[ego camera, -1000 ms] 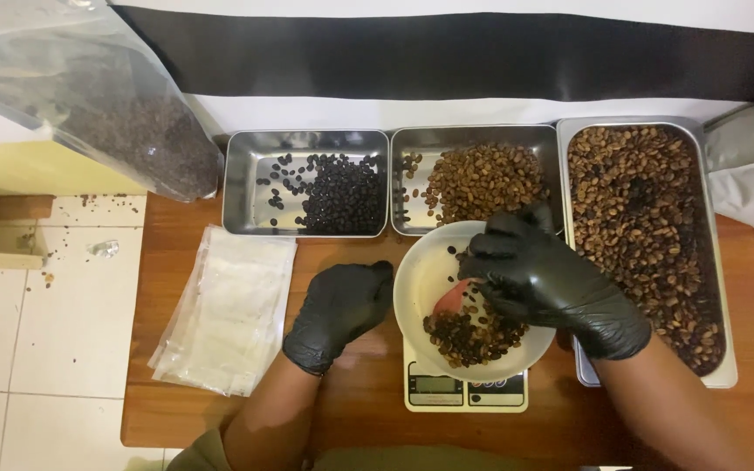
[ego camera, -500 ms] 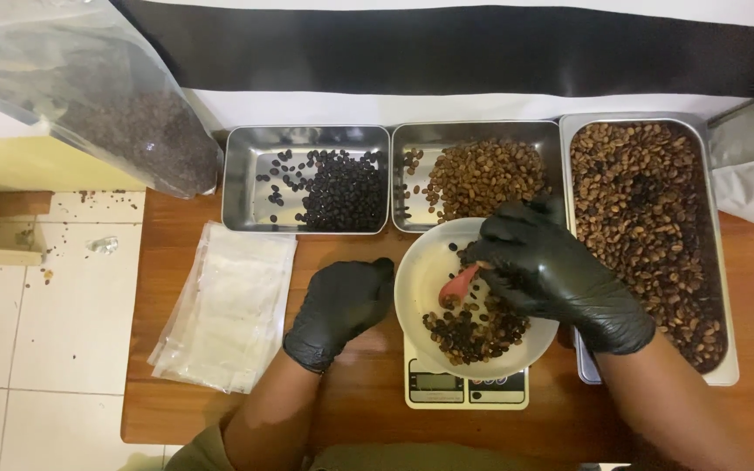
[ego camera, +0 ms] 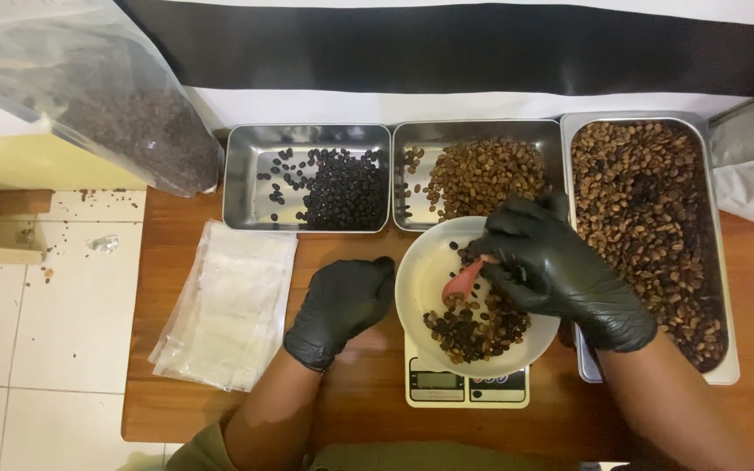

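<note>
A white bowl (ego camera: 429, 270) holding mixed dark and brown coffee beans (ego camera: 475, 330) sits on a small white kitchen scale (ego camera: 467, 385). My right hand (ego camera: 560, 270), in a black glove, holds a small red scoop (ego camera: 462, 283) over the bowl, its tip near the beans. My left hand (ego camera: 340, 307), also gloved in black, rests curled on the wooden table just left of the bowl, its fingers close to the rim.
Three steel trays stand at the back: one with dark beans (ego camera: 346, 187), one with light brown beans (ego camera: 486, 174), a long one with mixed brown beans (ego camera: 647, 235). Clear plastic bags (ego camera: 229, 305) lie at left. A large bean-filled plastic bag (ego camera: 106, 105) leans upper left.
My right hand has lifted the red scoop out of the beans toward the bowl's left side. The left hand has stayed in place.
</note>
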